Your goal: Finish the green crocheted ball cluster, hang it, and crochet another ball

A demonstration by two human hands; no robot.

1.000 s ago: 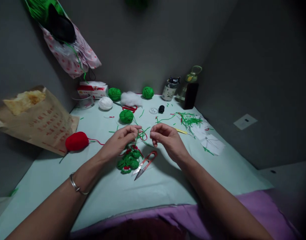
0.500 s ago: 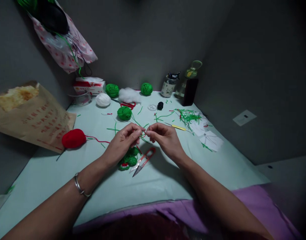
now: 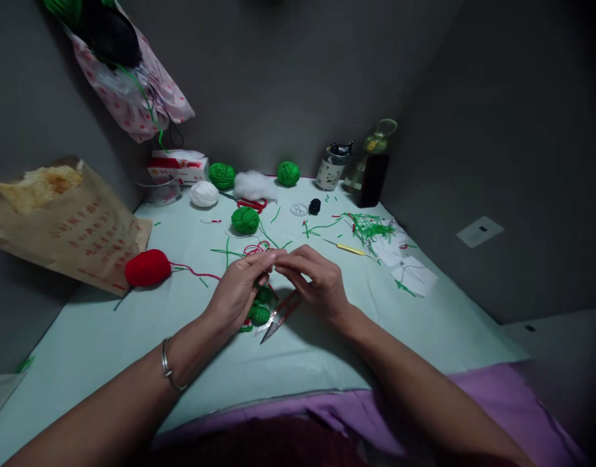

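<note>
Left hand (image 3: 242,285) and right hand (image 3: 317,279) meet fingertip to fingertip above the desk (image 3: 259,373), each narrowed to a pinch; whether a strand is gripped between them cannot be determined. Green crocheted pieces (image 3: 259,314), partly hidden, lie beneath the hands beside unheld orange-handled snips (image 3: 272,329), and loose red yarn loops (image 3: 255,249) lie just beyond the fingers. Work evidently done comprises the formed pieces and a heap of green yarn ends (image 3: 370,228); finishing appears incomplete, though the amount outstanding cannot be established.
</note>
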